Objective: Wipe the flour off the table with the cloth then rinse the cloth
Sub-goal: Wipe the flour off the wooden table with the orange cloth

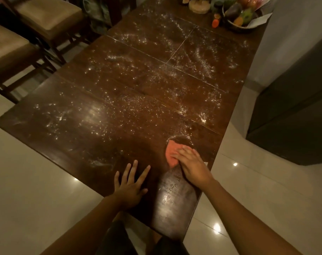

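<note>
A dark wooden table (94, 137) runs away from me, and white flour (198, 57) is scattered over most of its top. An orange cloth (170, 154) lies flat near the table's near right corner. My right hand (192, 165) presses down on the cloth with straight fingers and covers its right part. A wet, smeared streak (173, 197) runs from the cloth back toward the near edge. My left hand (131, 183) rests flat on the table to the left, fingers spread, apart from the cloth.
At the far end stand a basket of fruit (242, 14), small bottles (215, 20) and a round pale object (199, 5). Cushioned chairs (37, 21) stand along the left side. A dark cabinet (294, 111) is on the right across a tiled floor (248, 190).
</note>
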